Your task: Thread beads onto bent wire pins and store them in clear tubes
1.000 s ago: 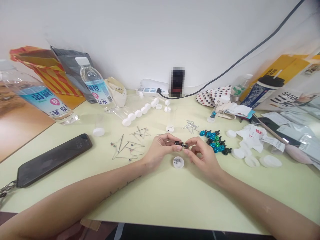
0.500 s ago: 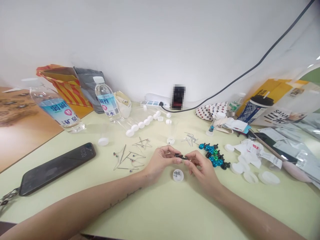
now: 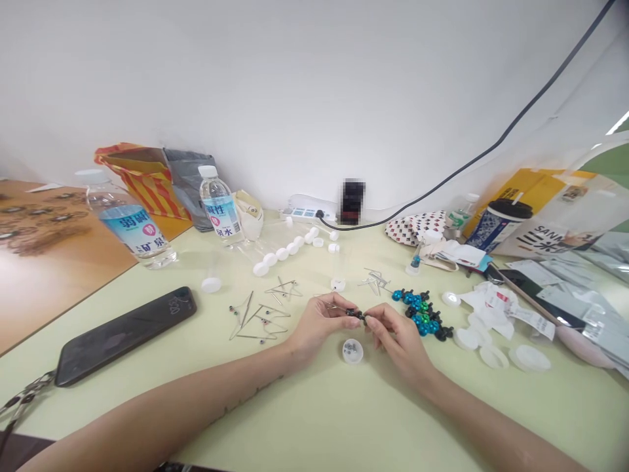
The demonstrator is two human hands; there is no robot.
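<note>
Between the fingertips of both hands is a small black part (image 3: 352, 313), held above the table. My left hand (image 3: 322, 326) pinches its left end. My right hand (image 3: 396, 333) pinches at its right end; a small piece there is too tiny to name. Just below the hands stands a round white cap (image 3: 352, 352) with small metal bits in it. To the right of my right hand lies a cluster of blue, green and black knobbed parts (image 3: 423, 316). Thin bent metal rods with small coloured ends (image 3: 260, 321) lie left of my left hand.
A dark phone (image 3: 128, 334) lies at the left, with two water bottles (image 3: 132, 229) behind it. White-capped clear tubes (image 3: 282, 254) and a power strip (image 3: 307, 213) are at the back. Loose metal rods (image 3: 374, 280), white lids (image 3: 529, 358) and a cup (image 3: 498, 226) stand rightward.
The camera view has shifted slightly, so the scene sits a little lower and to the right. Both hands keep their pinch on the black part, with only small finger movement.
</note>
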